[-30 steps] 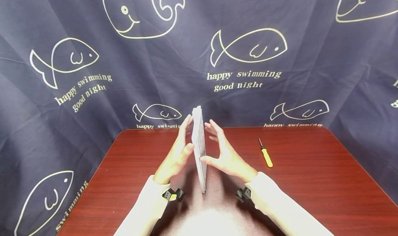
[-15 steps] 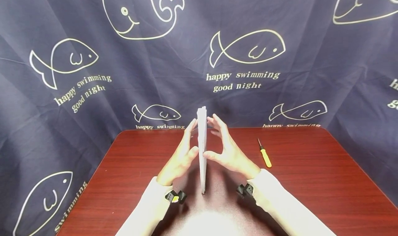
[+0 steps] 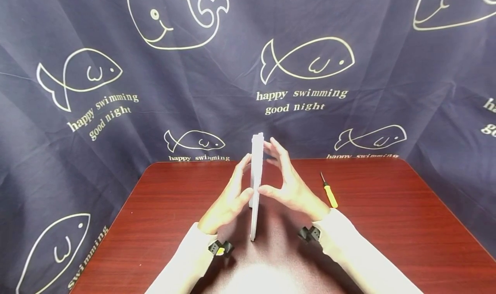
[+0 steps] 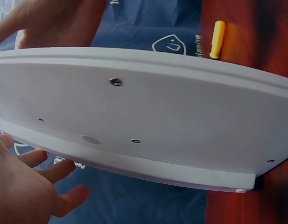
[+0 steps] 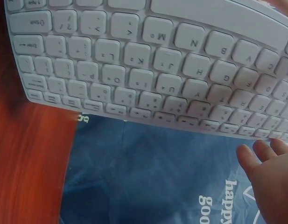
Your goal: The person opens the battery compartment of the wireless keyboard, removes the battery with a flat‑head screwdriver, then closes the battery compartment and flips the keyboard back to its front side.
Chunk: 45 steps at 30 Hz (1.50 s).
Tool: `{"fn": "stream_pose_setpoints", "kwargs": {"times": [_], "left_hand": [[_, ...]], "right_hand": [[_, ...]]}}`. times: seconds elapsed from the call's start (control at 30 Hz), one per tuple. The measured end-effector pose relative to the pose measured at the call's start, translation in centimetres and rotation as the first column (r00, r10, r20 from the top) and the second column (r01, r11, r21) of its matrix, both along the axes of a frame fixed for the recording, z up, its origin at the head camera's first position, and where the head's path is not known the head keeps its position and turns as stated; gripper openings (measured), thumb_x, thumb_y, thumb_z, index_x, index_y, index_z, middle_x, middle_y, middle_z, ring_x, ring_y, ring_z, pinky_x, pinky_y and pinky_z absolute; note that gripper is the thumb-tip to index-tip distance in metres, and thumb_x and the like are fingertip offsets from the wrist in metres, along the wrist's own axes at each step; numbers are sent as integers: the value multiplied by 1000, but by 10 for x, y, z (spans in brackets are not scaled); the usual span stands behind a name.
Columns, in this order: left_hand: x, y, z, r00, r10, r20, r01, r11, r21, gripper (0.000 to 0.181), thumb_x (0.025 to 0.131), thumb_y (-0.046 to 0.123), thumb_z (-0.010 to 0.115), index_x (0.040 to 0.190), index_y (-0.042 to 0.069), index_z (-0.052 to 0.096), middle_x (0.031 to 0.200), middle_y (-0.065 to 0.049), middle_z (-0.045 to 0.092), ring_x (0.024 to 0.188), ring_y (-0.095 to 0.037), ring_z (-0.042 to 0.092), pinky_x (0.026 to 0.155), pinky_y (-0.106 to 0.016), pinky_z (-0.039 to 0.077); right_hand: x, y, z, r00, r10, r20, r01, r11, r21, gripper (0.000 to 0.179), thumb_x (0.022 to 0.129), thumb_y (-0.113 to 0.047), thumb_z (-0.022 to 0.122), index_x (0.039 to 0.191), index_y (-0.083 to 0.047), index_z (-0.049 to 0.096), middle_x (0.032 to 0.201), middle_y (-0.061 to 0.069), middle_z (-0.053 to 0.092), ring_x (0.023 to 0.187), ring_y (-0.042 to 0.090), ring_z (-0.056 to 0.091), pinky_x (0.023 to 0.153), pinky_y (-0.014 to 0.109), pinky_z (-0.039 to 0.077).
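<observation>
A white keyboard stands on edge between my two hands, seen almost edge-on in the head view. Its lower end is at or close to the table. My left hand is at the back side, thumb against the near edge and fingers extended toward the far edge. On the key side is my right hand, its thumb touching near the close edge and its fingers stretched out. The left wrist view shows the plain back of the keyboard with small screws; the right wrist view shows its keys.
A screwdriver with a yellow handle lies on the red-brown table, right of the hands. Behind the table hangs a dark blue curtain with fish drawings. A bright glare falls on the near table.
The keyboard has swung from showing its keys to nearly edge-on, and its top has shifted right. Both hands have moved slightly right with it. The screwdriver still lies on the table.
</observation>
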State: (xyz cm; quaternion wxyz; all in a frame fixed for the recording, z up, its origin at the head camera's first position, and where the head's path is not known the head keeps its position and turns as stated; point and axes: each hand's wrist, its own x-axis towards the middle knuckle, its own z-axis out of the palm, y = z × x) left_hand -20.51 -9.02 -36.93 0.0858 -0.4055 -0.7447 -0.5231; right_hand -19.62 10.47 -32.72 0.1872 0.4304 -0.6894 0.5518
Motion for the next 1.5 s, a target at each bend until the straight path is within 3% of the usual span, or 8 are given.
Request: {"fn": "stream_pose_setpoints", "kwargs": {"times": [0.1, 0.53, 0.8, 0.93, 1.2, 1.33, 1.43, 1.5], "left_hand": [[-5, -1, -12, 1000, 21, -7, -22, 999, -37, 78, 93, 58, 44, 152, 21, 9, 153, 4, 19, 138, -19, 22, 107, -51, 18], [-1, -1, -30, 994, 82, 66, -66, 973, -219, 74, 94, 55, 43, 152, 30, 5, 153, 11, 10, 139, -12, 15, 100, -67, 8], [-1, -1, -48, 991, 85, 102, -46, 942, -333, 74, 96, 46, 48, 152, 32, 2, 153, 12, 7, 138, -6, 13, 99, -68, 12], [-1, -1, -55, 987, 98, 125, -43, 924, -381, 76, 95, 49, 48, 152, 29, 1, 154, 11, 6, 139, -8, 10, 100, -67, 12], [-3, -5, -71, 979, 125, 161, -31, 873, -487, 81, 92, 56, 47, 153, 28, 0, 155, 3, 8, 140, -24, 11, 96, -70, 16], [-3, -11, -78, 972, 159, 173, -38, 832, -553, 84, 90, 60, 47, 153, 28, 2, 157, 0, 8, 140, -33, 10, 98, -68, 15], [-4, -15, -81, 972, 181, 149, -63, 813, -579, 85, 87, 63, 49, 153, 28, 7, 157, -2, 9, 138, -36, 15, 99, -65, 19], [-5, -19, -82, 972, 188, 143, -74, 816, -573, 87, 85, 65, 51, 153, 29, 11, 156, 0, 9, 136, -37, 19, 97, -63, 21]], "right_hand": [[-2, 2, 2, 1000, 2, -12, -2, 1000, -1, 105, 81, -46, 69, 143, 13, 6, 143, 31, 26, 130, 43, 29, 98, 59, 29], [-1, 15, 14, 1000, -16, -25, 16, 1000, 5, 107, 80, -49, 69, 143, 13, 7, 143, 32, 24, 129, 46, 29, 98, 61, 26], [-16, 41, 1, 988, -148, -51, 153, 980, 127, 96, 78, -56, 69, 150, -11, 24, 149, 5, 28, 131, 26, 34, 102, 47, 29], [-13, 52, 2, 987, -157, -37, 161, 974, 157, 92, 77, -40, 77, 150, -15, 27, 150, 3, 28, 131, 24, 34, 105, 38, 27], [14, 63, 24, 987, -158, -24, 160, 968, 194, 87, 65, 6, 79, 140, 8, 36, 148, 19, 29, 132, 35, 29, 105, 29, 25], [17, 77, 25, 987, -159, -26, 161, 957, 240, 84, 64, 7, 79, 138, 8, 39, 148, 19, 31, 134, 39, 26, 104, 23, 26], [18, 89, 23, 983, -183, -17, 179, 937, 300, 85, 66, 2, 81, 140, 1, 41, 148, 13, 32, 135, 30, 27, 104, 20, 24], [20, 96, 21, 983, -177, 43, 154, 932, 327, 85, 69, 0, 81, 143, -4, 39, 149, 10, 31, 119, 18, 47, 94, 18, 36]]}}
